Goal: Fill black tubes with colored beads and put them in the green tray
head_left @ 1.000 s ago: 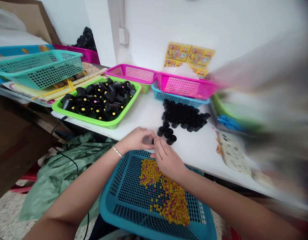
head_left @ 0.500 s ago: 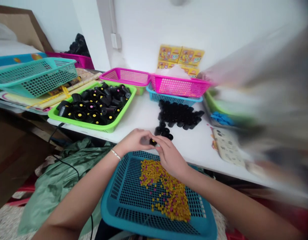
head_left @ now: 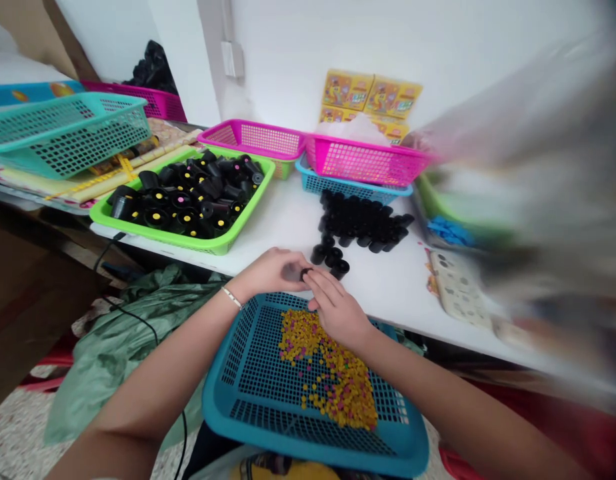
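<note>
My left hand and right hand are drawn together, their fingertips pinching a small black piece just over the near edge of the white surface. If my grip slips, I think that piece could drop among the loose yellow and pink beads heaped on the mesh of the teal basket below my wrists, where it could be awkward to pick out. A knock or tilt to that basket could also send the beads sliding over its rim.

Just beside my right hand stand 3 black cylinders; a careless knuckle could tip them, and they might roll. Behind them, more black cylinders stand packed together on the surface. The green tray holds a crowded pile of black cylinders, many with yellow or pink dots. A pink mesh basket sits on a blue basket; I cannot tell what either holds.
</note>
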Demonstrator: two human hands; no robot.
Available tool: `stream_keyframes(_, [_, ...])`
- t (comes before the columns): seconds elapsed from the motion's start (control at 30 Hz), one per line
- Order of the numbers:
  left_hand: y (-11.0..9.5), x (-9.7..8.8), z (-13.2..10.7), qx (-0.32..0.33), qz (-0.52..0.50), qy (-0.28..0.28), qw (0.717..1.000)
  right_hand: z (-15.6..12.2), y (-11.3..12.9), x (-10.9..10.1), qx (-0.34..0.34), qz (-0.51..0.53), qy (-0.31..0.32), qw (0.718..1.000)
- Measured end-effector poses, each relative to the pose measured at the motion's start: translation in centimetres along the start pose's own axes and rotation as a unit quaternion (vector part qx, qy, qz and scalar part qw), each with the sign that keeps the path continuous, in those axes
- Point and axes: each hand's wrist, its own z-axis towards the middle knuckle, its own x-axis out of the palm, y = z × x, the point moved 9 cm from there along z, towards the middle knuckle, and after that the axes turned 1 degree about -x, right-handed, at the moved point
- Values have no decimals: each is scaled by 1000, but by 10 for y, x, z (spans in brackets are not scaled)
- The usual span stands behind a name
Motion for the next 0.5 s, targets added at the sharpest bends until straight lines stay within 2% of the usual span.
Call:
stream_keyframes(0.2, [-3,0,0,4,-23,-2,1000,-3,-1,7,-20,-23,14,999])
stream_keyframes(0.3, [-3,-1,-1,0,-8,-9,1000,1,-4,5,-7,0,24,1000])
stream_keyframes(0.4, [-2,-1,-3,-10,6,-13,1000,5,-14,-9,79,61,18,995])
stream_keyframes(0.5, [-5,-3,-9,-41,4,-39,998,0,-23,-33,209,117,-32,970])
